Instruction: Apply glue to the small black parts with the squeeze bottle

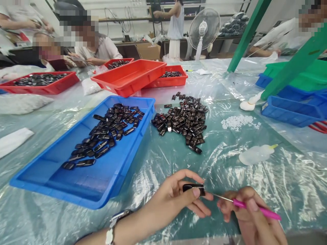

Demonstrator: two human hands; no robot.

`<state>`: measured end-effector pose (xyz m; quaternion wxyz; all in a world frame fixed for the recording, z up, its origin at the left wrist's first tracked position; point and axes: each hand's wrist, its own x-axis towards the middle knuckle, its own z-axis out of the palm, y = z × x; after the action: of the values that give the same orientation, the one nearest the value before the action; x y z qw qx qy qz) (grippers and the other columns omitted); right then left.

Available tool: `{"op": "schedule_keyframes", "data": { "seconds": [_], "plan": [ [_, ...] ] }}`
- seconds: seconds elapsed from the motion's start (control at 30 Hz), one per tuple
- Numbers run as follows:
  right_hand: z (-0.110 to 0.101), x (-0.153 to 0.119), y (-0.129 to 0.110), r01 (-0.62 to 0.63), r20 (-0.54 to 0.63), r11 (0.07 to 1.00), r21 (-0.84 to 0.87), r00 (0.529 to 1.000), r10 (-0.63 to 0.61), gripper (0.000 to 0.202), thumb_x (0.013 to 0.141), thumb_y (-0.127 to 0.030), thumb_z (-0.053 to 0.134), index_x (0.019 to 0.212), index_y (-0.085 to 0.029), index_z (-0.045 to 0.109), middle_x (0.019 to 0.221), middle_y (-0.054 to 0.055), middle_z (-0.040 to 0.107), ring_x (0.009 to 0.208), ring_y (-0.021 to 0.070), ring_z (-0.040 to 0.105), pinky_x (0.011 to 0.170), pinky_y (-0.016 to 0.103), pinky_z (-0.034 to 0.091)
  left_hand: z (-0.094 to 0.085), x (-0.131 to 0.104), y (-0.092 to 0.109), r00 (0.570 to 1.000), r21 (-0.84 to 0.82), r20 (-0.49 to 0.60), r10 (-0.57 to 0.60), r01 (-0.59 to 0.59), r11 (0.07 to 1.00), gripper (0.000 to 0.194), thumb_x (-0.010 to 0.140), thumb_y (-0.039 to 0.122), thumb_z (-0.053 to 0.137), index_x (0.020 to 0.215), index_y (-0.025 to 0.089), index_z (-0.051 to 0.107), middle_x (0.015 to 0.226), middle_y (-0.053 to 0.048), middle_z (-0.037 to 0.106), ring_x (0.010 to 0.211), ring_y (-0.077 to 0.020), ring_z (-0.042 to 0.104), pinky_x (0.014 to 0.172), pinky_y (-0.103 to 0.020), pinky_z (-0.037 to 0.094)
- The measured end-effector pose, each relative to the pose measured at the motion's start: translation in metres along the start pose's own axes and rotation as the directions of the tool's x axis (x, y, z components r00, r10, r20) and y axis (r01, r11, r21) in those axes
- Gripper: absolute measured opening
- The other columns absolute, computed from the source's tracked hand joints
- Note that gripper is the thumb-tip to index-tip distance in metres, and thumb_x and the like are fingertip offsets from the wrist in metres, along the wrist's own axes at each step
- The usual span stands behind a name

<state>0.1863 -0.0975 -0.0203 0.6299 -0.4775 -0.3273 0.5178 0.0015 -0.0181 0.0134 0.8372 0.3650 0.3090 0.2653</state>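
At lower centre, the left hand pinches a black piece, its long axis running roughly left-right; the right hand, lower right, grips a pink-handled tool, tip pointing left toward the piece's right end.

The person's left hand and right hand were bare, with slender fingers and short nails. A silver-toned metal wristwatch circled the left wrist, its case partly turned from view; its pale, shiny band had a scalloped, link-like edge. The forearm above that hand was uncovered, too, near the watch.
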Motion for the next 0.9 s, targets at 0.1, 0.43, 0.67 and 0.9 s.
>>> {"op": "schedule_keyframes", "data": {
  "seconds": [0.1, 0.43, 0.67, 0.9],
  "plan": [
    [-0.009, 0.008, -0.006, -0.082, 0.072, 0.995, 0.048, 0.994, 0.078, 0.032, 0.101, -0.049, 0.051, 0.082, -0.026, 0.063, 0.068, 0.003, 0.065, 0.063, 0.0166, 0.061, 0.058, 0.024, 0.053, -0.001, 0.001, -0.004, 0.998, 0.029, 0.060, 0.027, -0.029, 0.999, 0.032, 0.088, 0.042, 0.077, 0.100, 0.016, 0.064, 0.079, -0.006, 0.078, 0.056, -0.0107, 0.071, 0.053, -0.019, 0.057],
    [-0.013, 0.014, -0.009, -0.067, 0.165, 0.991, 0.116, 0.985, 0.047, 0.026, 0.102, -0.039, 0.051, 0.088, -0.027, 0.070, 0.070, 0.003, 0.065, 0.063, 0.0162, 0.066, 0.054, 0.023, 0.054, 0.004, -0.008, -0.006, 0.990, 0.196, -0.110, 0.084, -0.061, 0.979, 0.019, 0.083, 0.026, 0.080, 0.099, 0.020, 0.073, 0.069, 0.002, 0.073, 0.054, -0.0076, 0.063, 0.053, -0.016, 0.050],
    [-0.021, 0.010, -0.011, -0.167, 0.266, 0.980, 0.109, 0.955, 0.133, 0.029, 0.105, -0.037, 0.044, 0.097, -0.030, 0.071, 0.080, 0.005, 0.067, 0.071, 0.0176, 0.065, 0.060, 0.026, 0.057, 0.005, -0.009, -0.005, 0.991, 0.239, -0.108, 0.084, -0.056, 0.969, 0.019, 0.082, 0.026, 0.080, 0.100, 0.022, 0.074, 0.070, 0.002, 0.074, 0.054, -0.0086, 0.063, 0.054, -0.018, 0.052],
    [-0.024, 0.009, -0.011, -0.115, 0.283, 0.993, 0.036, 0.954, 0.101, 0.032, 0.106, -0.038, 0.043, 0.100, -0.032, 0.074, 0.080, 0.004, 0.070, 0.069, 0.0157, 0.067, 0.058, 0.023, 0.057, 0.006, -0.013, -0.005, 0.988, 0.348, -0.109, 0.105, -0.062, 0.936, 0.016, 0.084, 0.028, 0.080, 0.099, 0.024, 0.077, 0.073, 0.001, 0.075, 0.059, -0.0105, 0.067, 0.060, -0.019, 0.057]
  ]
}}
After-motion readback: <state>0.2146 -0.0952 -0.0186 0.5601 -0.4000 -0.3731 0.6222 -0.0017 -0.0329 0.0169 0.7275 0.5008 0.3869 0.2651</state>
